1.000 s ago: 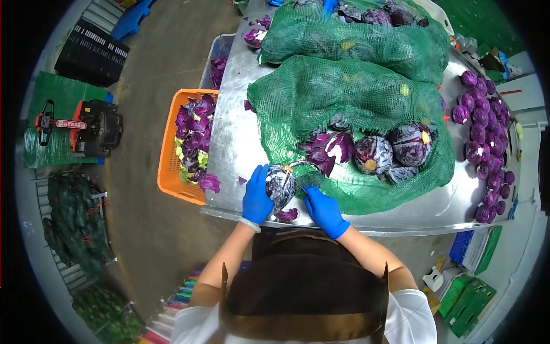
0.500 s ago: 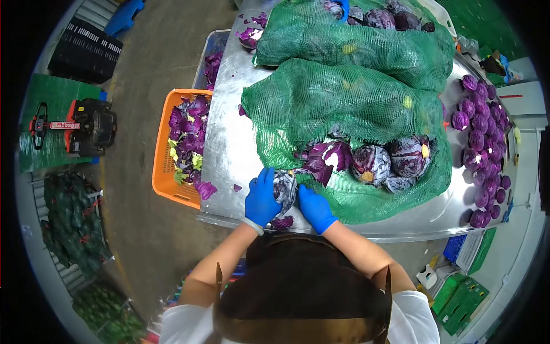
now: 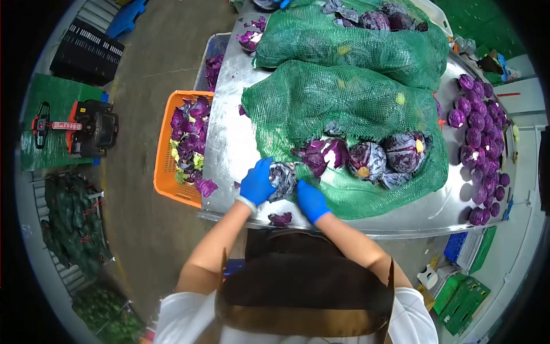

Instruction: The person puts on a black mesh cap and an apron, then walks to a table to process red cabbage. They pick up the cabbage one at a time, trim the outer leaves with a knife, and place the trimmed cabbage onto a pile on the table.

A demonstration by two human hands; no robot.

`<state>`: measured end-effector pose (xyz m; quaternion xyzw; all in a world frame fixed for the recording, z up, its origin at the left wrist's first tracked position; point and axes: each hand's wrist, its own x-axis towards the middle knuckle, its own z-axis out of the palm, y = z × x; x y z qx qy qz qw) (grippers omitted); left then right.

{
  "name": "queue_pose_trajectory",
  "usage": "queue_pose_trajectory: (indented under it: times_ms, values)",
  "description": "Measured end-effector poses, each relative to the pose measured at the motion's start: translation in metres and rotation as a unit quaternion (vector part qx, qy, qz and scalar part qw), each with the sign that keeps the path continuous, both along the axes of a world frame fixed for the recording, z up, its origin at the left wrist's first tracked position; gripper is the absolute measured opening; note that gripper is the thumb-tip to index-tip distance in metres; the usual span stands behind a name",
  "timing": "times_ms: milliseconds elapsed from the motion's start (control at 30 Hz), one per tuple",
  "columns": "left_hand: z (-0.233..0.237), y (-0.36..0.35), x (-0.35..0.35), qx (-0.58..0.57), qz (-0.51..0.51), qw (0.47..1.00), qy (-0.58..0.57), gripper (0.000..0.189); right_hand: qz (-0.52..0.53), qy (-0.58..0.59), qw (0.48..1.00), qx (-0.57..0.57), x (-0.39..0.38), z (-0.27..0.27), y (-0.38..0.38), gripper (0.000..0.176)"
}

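Near the table's front edge, a red cabbage [image 3: 282,181] with pale, wrinkled outer leaves sits between my blue-gloved hands. My left hand [image 3: 258,182] is curled around its left side. Against its right side, the fingers of my right hand [image 3: 312,200] are bent, their tips partly hidden. A loose purple leaf [image 3: 281,219] lies on the metal just below the cabbage. Beyond my right hand, a torn cabbage with bright purple leaves [image 3: 319,156] and two whole cabbages, one [image 3: 366,162] nearer and one [image 3: 405,152] farther right, rest on green netting.
Full green mesh sacks [image 3: 338,94] lie across the metal table [image 3: 220,155]. Many small trimmed purple cabbages [image 3: 475,137] cover its right end. An orange crate [image 3: 162,166] of leaf scraps stands at the left. At the top edge, another person's blue glove [image 3: 283,3] shows beside a cabbage.
The cabbage has turned and shifted slightly left and away from the front edge with my hands. The other person's glove has moved left along the top edge.
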<state>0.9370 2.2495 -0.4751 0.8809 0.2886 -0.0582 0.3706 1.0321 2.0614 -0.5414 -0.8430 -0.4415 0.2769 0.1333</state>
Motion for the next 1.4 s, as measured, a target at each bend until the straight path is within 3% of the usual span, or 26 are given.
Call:
queue_pose_trajectory:
  times_ms: [100, 167, 300, 333, 433, 467, 500, 567, 667, 700, 767, 800, 833, 867, 967, 1033, 1100, 1200, 1300, 1333, 1400]
  values:
    - [-0.021, 0.001, -0.012, -0.013, 0.028, 0.999, -0.006, 0.076, 0.000, -0.018, 0.999, 0.039, 0.002, -0.020, 0.002, 0.027]
    - [-0.015, 0.001, -0.030, -0.027, 0.009, 0.996, -0.083, 0.095, -0.006, -0.016, 0.999, 0.038, -0.004, -0.020, -0.012, 0.028]
    - [-0.018, -0.011, -0.080, -0.100, 0.071, 0.980, -0.157, 0.102, -0.034, 0.032, 0.998, 0.052, -0.010, -0.013, -0.024, 0.033]
    - [-0.018, -0.016, -0.088, -0.112, 0.086, 0.976, -0.163, 0.103, -0.057, 0.058, 0.995, 0.053, -0.014, -0.008, -0.021, 0.026]
    - [-0.004, -0.034, -0.098, -0.112, 0.147, 0.975, -0.122, 0.103, -0.069, 0.108, 0.991, 0.047, -0.004, -0.051, -0.028, 0.022]
    - [-0.019, -0.034, -0.109, -0.153, 0.163, 0.963, -0.153, 0.102, -0.082, 0.101, 0.990, 0.046, -0.004, -0.062, -0.030, 0.024]
    - [-0.022, -0.033, -0.119, -0.145, 0.158, 0.958, -0.191, 0.102, -0.080, 0.110, 0.990, 0.041, -0.006, -0.034, -0.028, 0.025]
    - [-0.025, -0.032, -0.138, -0.228, 0.191, 0.925, -0.235, 0.094, -0.065, 0.119, 0.990, 0.047, -0.009, -0.007, -0.029, 0.026]
    - [-0.027, -0.013, -0.145, -0.507, 0.333, 0.772, -0.189, 0.085, -0.026, 0.103, 0.992, 0.060, 0.000, 0.004, -0.044, 0.027]
    - [-0.038, -0.012, -0.146, -0.465, 0.324, 0.801, -0.193, 0.084, -0.030, 0.064, 0.996, 0.057, 0.009, -0.020, -0.053, 0.030]
    - [-0.080, -0.015, -0.142, -0.378, 0.301, 0.852, -0.200, 0.083, -0.153, 0.021, 0.982, 0.107, 0.034, -0.042, -0.068, 0.030]
    - [-0.084, -0.025, -0.134, -0.167, 0.222, 0.939, -0.202, 0.084, -0.237, 0.053, 0.964, 0.109, 0.045, -0.037, -0.072, 0.030]
    - [-0.086, -0.031, -0.131, -0.134, 0.214, 0.950, -0.184, 0.086, -0.318, 0.084, 0.938, 0.110, 0.054, -0.032, -0.077, 0.030]
    - [-0.065, -0.035, -0.121, -0.101, 0.203, 0.960, -0.165, 0.087, -0.296, 0.052, 0.950, 0.085, 0.056, -0.003, -0.076, 0.026]
    - [-0.056, -0.029, -0.102, -0.102, 0.175, 0.963, -0.175, 0.093, -0.138, 0.048, 0.952, 0.270, 0.032, 0.059, -0.065, 0.024]
    - [-0.045, -0.027, -0.086, -0.085, 0.164, 0.962, -0.203, 0.092, -0.063, 0.070, 0.959, 0.267, 0.017, 0.078, -0.047, 0.024]
    - [-0.053, -0.028, -0.084, -0.110, 0.156, 0.964, -0.183, 0.092, -0.262, 0.191, 0.930, 0.172, 0.019, 0.061, -0.022, 0.026]
    - [-0.086, -0.033, -0.090, -0.193, 0.222, 0.935, -0.200, 0.097, -0.246, 0.105, 0.906, 0.328, 0.023, 0.096, -0.001, 0.030]
    - [-0.085, -0.051, -0.097, -0.209, 0.244, 0.917, -0.239, 0.103, -0.024, 0.122, 0.961, 0.246, 0.008, 0.097, 0.007, 0.031]
    - [-0.076, -0.053, -0.094, -0.225, 0.245, 0.912, -0.238, 0.106, 0.007, 0.126, 0.950, 0.284, 0.003, 0.073, 0.010, 0.037]
    - [-0.070, -0.057, -0.085, -0.148, 0.235, 0.936, -0.216, 0.103, 0.010, 0.098, 0.973, 0.206, -0.006, 0.066, 0.019, 0.037]
